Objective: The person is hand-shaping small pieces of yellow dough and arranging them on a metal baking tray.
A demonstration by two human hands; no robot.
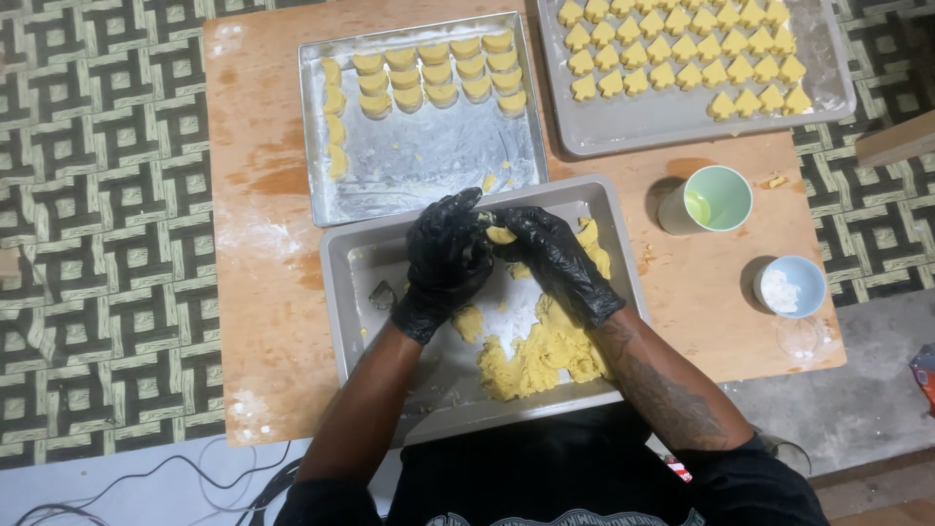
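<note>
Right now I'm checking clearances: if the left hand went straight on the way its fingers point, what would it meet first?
The left hand points up and right at the small dough piece and the right hand pinching it, probably touching already; depth is unclear.

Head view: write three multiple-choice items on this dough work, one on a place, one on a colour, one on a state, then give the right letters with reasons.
1. Where is the loose dough heap?
A. in the near tray
B. in the green cup
C. on the floor

2. What colour are the gloves?
A. white
B. black
C. blue

3. What state is the far right tray in?
A. bare
B. stacked on another tray
C. lined with rows of cut dough shapes

Answers:
1 A: the heap lies inside the near tray, under the hands.
2 B: the left hand and right hand both wear black gloves and pinch a dough piece.
3 C: rows of shapes cover it.
</note>
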